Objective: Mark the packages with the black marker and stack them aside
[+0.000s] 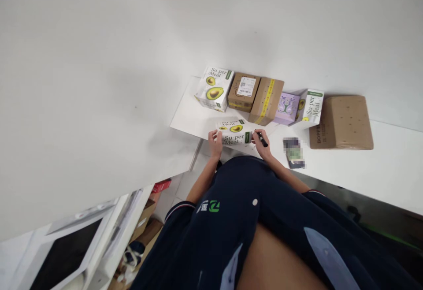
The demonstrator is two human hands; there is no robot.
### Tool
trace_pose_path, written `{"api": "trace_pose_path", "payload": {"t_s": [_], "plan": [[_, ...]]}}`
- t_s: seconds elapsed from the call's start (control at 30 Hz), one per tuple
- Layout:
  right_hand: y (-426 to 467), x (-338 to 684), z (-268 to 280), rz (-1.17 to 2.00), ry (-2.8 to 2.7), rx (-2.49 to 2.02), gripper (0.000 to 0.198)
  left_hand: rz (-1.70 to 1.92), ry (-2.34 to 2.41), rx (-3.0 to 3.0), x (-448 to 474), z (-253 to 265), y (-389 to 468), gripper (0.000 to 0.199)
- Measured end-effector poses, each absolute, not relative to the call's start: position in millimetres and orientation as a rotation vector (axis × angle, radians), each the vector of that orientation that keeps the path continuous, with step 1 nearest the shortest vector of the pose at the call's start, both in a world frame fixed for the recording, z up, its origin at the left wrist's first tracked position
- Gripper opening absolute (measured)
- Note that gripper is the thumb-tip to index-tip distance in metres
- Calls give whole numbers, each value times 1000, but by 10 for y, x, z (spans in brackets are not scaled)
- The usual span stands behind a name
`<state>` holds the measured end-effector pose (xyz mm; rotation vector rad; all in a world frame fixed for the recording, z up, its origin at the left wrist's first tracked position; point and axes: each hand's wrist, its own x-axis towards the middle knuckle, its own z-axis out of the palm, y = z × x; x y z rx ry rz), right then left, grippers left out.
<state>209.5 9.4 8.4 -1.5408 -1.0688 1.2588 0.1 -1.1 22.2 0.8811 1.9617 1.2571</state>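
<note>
A white "Super Meal" box (233, 136) with avocado pictures lies at the front edge of the white table, close to my body. My left hand (216, 143) grips its left end, the fingers bent over the edge. At the right end my right hand (261, 143) is closed around a black pen-like tool (263, 139), whose exact kind I cannot make out. The fingertips of that hand are at the box's right side; whether they press on it is hard to tell.
Along the wall stand a taller avocado box (215, 88), a labelled brown carton (243, 91), a yellow-taped carton (267, 100), a purple box (287, 107), another "Super Meal" box (310, 107) and a large brown carton (348, 122). A blurred flat item (294, 152) lies right on the table (390, 162).
</note>
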Motion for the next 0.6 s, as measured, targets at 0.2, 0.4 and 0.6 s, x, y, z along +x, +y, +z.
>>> {"api": "trace_pose_path", "payload": {"t_s": [0.2, 0.4, 0.6], "plan": [[43, 1966, 7, 1569, -746, -1632, 43, 1265, 2077, 1386, 29, 207, -159, 39], [38, 2005, 250, 1340, -937, -1497, 42, 1006, 1738, 1727, 127, 172, -290, 36], [85, 2027, 585, 1319, -998, -1376, 41, 960, 1672, 1810, 382, 155, -333, 30]]}}
